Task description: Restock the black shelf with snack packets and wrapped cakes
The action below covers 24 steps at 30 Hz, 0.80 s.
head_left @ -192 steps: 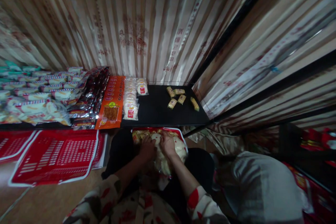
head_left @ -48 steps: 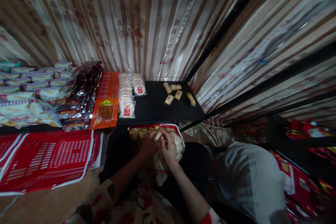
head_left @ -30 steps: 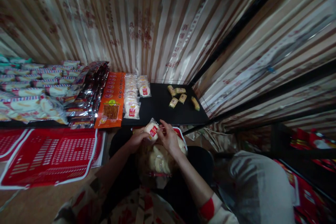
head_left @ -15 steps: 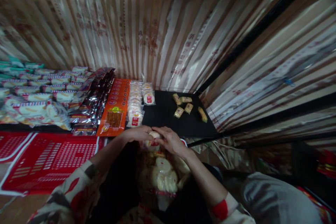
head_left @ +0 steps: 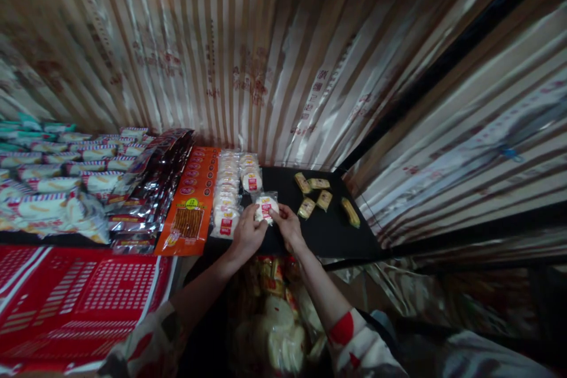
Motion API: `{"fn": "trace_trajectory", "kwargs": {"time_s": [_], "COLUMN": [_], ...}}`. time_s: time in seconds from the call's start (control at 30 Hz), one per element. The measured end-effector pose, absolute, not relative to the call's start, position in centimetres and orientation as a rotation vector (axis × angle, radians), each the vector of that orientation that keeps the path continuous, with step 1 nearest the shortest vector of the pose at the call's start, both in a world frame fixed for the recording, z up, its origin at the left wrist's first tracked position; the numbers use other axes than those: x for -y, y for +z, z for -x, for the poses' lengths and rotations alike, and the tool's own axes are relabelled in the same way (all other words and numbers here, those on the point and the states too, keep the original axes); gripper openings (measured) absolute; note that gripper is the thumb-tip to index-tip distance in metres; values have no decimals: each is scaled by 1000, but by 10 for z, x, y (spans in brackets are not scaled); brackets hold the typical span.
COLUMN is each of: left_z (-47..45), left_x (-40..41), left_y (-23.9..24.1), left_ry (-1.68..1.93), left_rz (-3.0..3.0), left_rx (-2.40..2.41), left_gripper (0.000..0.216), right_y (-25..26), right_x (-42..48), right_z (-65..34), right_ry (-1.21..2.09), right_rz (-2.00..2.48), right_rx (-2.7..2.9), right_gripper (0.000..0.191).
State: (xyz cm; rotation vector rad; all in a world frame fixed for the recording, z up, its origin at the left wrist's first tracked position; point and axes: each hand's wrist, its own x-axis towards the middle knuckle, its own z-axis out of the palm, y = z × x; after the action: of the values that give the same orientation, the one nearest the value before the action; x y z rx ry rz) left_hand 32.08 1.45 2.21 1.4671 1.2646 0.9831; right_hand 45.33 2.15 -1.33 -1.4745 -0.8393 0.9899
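Both hands share one small clear packet of round white crackers (head_left: 266, 208) with a red label, held over the black shelf (head_left: 323, 236). My left hand (head_left: 248, 231) pinches its lower left side, and my right hand (head_left: 288, 225) grips its right edge. Left of them lies a column of overlapping cracker packets (head_left: 227, 195). A shorter second column (head_left: 251, 173) starts at the back, just beyond the held packet. Below my forearms is a bag or container with larger pale round packaged snacks (head_left: 283, 331), partly dark.
Several small yellow packets (head_left: 319, 183) lie on the shelf at right. An orange snack pack (head_left: 188, 207), dark shiny packs (head_left: 146, 195) and white packets (head_left: 62, 171) fill the left. Red baskets (head_left: 110, 289) stand below. A striped curtain (head_left: 266, 59) hangs behind, with a black pole (head_left: 420, 88) at right.
Both hands have moved forward from the shelf's front edge to above its surface, carrying the cracker packet. The view has shifted, so the shelf sits lower in the picture.
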Motion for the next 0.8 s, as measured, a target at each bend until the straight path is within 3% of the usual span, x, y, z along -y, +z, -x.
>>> {"fn": "trace_trajectory", "kwargs": {"time_s": [0.33, 0.57, 0.8], "left_z": [-360, -364, -372], "left_x": [-40, -61, -67], "left_y": [-20, -49, -78], "left_ry": [915, 931, 1143], "left_rz": [-1609, -1681, -1747], "left_rx": [-1475, -1464, -1398], "left_gripper": [48, 47, 47], "right_y": [-29, -32, -33], "right_x": [-87, -91, -102], "right_z": [-443, -442, -440], "right_ry": [716, 329, 326], "right_rz": [1677, 1949, 1903], "right_rx": [1128, 1396, 1452], "right_gripper": [29, 36, 46]}}
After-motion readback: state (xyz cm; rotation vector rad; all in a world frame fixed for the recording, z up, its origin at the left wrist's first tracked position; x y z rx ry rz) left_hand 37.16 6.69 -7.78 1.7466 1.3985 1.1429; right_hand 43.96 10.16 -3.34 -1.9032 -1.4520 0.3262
